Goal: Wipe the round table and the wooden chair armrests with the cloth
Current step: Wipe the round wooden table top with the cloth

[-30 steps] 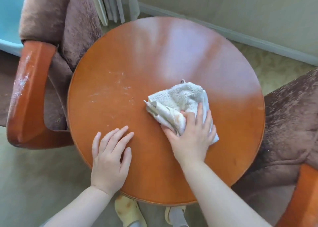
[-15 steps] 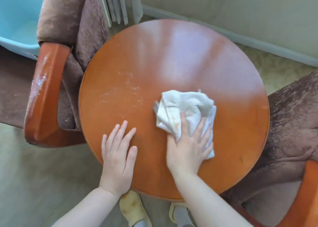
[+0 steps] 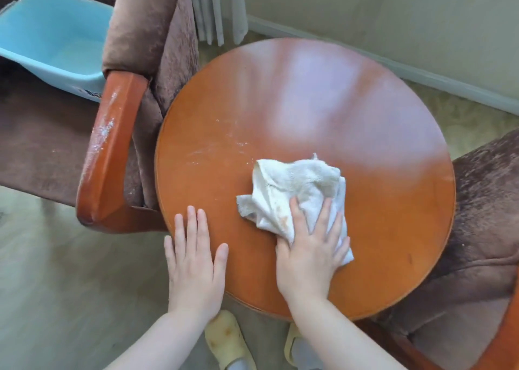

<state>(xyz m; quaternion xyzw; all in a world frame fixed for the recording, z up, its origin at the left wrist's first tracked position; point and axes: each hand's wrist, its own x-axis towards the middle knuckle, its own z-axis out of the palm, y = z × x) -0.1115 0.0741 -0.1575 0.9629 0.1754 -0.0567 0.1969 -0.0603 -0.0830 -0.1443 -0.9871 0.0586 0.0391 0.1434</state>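
Bright daylight, broad glare on the table (image 3: 323,94), wide-angle edge distortion

The cloth (image 3: 297,193) lies on the table (image 3: 337,111), under the right hand (image 3: 311,254); the left hand (image 3: 195,260) rests on the near-left edge. One chair (image 3: 146,33) stands left of the table with a basin (image 3: 53,38) on its seat, another chair (image 3: 483,229) stands right.

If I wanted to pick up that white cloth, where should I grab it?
Probably the bunched, raised folds at the far end of the cloth, pinched from above. The near end lies flat under the right hand, and the loose corner toward the left hand would just unfold.
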